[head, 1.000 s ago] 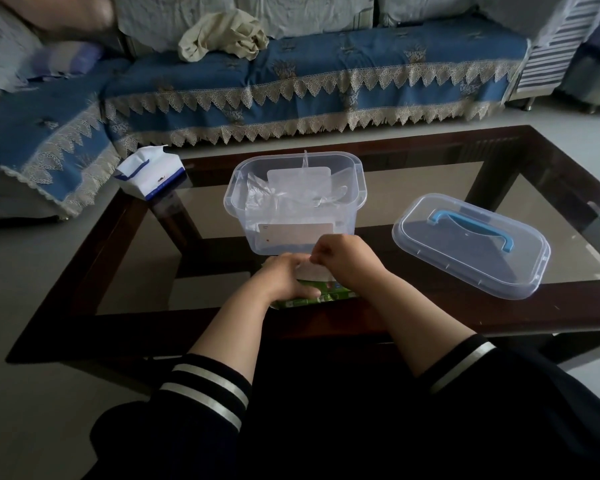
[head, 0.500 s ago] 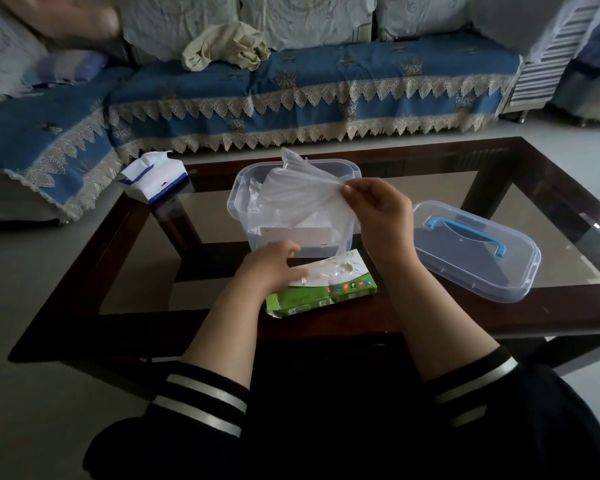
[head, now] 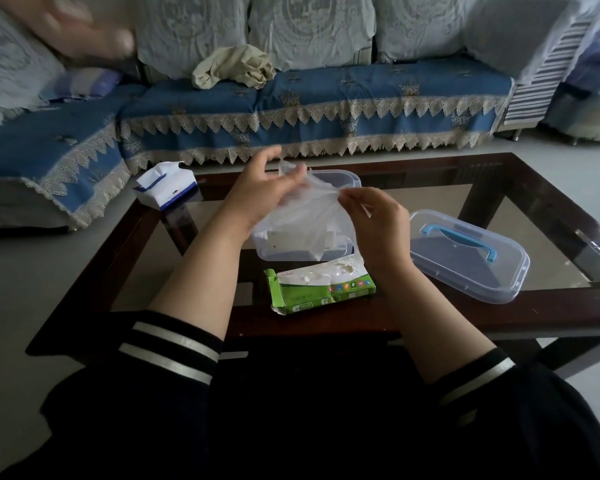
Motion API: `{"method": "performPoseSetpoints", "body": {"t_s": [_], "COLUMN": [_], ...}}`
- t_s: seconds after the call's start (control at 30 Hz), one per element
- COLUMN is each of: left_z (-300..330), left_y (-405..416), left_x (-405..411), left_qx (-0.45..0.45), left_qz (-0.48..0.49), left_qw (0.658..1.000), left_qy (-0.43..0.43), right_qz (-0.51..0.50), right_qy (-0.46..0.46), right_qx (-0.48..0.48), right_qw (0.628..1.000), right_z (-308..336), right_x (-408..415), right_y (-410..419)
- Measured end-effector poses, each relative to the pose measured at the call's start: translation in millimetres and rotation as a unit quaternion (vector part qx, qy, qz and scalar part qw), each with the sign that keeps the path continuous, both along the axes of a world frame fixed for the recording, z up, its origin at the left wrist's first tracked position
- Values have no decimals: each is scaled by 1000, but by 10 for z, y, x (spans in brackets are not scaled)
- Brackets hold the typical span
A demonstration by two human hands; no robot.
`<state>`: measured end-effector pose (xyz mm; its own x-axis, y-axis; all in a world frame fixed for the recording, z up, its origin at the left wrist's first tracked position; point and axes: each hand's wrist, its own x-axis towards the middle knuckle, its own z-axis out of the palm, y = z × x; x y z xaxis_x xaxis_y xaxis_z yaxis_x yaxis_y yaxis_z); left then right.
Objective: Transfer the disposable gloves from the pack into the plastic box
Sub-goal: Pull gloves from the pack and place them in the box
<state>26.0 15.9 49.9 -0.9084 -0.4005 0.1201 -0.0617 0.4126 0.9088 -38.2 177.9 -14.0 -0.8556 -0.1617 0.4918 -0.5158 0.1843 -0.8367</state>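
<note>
A clear disposable glove (head: 305,209) is stretched between my two hands, just above the open clear plastic box (head: 347,178) on the glass table. My left hand (head: 257,188) pinches the glove's upper left edge, with some fingers spread. My right hand (head: 374,213) pinches its right edge. The green and white glove pack (head: 321,285) lies open on the table's near edge, in front of the box, with more clear gloves showing at its slot. Other gloves and a white card lie inside the box.
The box's clear lid (head: 471,254) with a blue handle lies to the right on the dark-framed glass table (head: 551,209). A white and blue tissue pack (head: 165,187) sits at the far left corner. A blue-covered sofa (head: 312,109) stands behind.
My left hand has left the pack and risen to take the glove's left edge. The glove that my right hand pulled out is now held by both hands over the box.
</note>
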Motion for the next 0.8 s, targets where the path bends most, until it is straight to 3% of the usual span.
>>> {"method": "performPoseSetpoints", "body": {"t_s": [0.1,0.2,0.33,0.4,0.5,0.7,0.8], "left_z": [-1,89,117,60,-134,-493,-680], "left_y": [9,39,-107,-227,-444,-678,-797], "left_x": [-91,-189,-332,-407,-598,-920,-1045], "left_qx": [-69,-131,-154,-166,-227,-297,-388], "left_qz": [-36,-32,22,41,66,13,-32], "left_qw": [995,984,972,966,962,954,891], "left_qy": [56,115,175,194,137,-45,-232], "right_qz": [-25,-49,-70,-44,16,128,140], "right_qy": [45,148,345,398,377,194,153], "right_qx": [34,82,137,180,301,535,586], "right_qw": [998,984,926,899,875,812,783], "right_z": [13,40,6,-54,-146,-162,-195], "right_x": [7,-16,-98,-143,-262,-498,-615], "right_y": [22,29,9,-29,-165,-352,-429]}}
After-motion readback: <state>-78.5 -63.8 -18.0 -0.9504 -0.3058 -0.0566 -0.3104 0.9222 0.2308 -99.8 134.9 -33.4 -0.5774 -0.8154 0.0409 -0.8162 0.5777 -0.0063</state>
